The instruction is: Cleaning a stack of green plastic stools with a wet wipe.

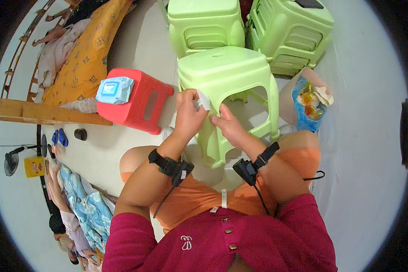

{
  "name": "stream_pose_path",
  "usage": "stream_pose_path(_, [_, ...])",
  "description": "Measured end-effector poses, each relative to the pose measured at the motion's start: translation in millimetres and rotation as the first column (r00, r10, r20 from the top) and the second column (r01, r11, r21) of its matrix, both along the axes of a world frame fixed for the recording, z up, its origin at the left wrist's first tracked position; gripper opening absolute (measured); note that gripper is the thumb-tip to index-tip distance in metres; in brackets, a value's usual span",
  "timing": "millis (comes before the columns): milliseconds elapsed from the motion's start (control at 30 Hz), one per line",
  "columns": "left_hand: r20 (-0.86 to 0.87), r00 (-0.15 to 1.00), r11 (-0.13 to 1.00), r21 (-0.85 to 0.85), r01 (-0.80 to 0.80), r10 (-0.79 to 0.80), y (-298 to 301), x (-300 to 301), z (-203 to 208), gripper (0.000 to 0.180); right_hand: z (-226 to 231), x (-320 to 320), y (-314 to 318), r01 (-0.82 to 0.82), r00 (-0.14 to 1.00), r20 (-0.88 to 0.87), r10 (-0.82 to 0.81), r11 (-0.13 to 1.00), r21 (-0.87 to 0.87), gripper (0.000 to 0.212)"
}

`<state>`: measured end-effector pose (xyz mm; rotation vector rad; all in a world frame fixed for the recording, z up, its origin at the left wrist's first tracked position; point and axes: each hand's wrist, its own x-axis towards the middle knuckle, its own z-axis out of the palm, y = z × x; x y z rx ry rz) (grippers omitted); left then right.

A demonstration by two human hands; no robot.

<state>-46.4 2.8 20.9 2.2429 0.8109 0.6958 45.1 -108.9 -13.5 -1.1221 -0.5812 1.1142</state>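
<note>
A light green plastic stool (222, 63) stands upright right in front of me, between my knees. My left hand (188, 113) is closed on a white wipe (204, 100) at the stool's near left leg. Part of the wipe sticks out past the fingers, against the green plastic. My right hand (231, 128) grips the inner edge of that same leg, beside the side opening, with the thumb toward the left hand. Its fingertips are partly hidden behind the leg. On a red stool (143, 102) to the left lies a light blue pack of wipes (115, 90).
Two stacks of green stools (206, 25) (294, 34) stand behind. A bin (288, 97) with a blue liner and rubbish is at the right, near the pale wall (367, 136). Left are a bed with an orange sheet (84, 59), slippers (62, 137) and people lying down.
</note>
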Motion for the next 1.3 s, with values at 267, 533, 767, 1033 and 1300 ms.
stream_pose_path(267, [0.041,0.999,0.967,-0.256,-0.007,0.018,5,-23,-44,0.027,-53,13,-5,-0.293,0.9,0.245,0.361,0.916,-0.274,0.035])
stream_pose_path(533, [0.028,0.998,0.993,0.096,-0.065,0.062,-5,-17,-33,0.028,-29,13,-15,-0.22,0.28,0.526,0.803,0.587,-0.779,0.038])
stream_pose_path(767, [-0.51,0.824,0.793,0.383,0.474,-0.246,-40,-37,-29,0.013,-35,11,-17,-0.165,0.248,0.547,0.799,0.591,-0.789,0.035])
stream_pose_path(1033, [0.018,0.999,0.962,0.272,-0.037,0.033,40,-8,-38,0.017,-45,8,-16,-0.223,0.303,0.626,0.719,0.692,-0.687,0.034])
stream_pose_path(1300, [0.141,0.979,0.979,0.116,-0.166,0.149,27,23,-24,0.018,-43,3,-13,-0.153,0.264,0.577,0.773,0.624,-0.766,0.037])
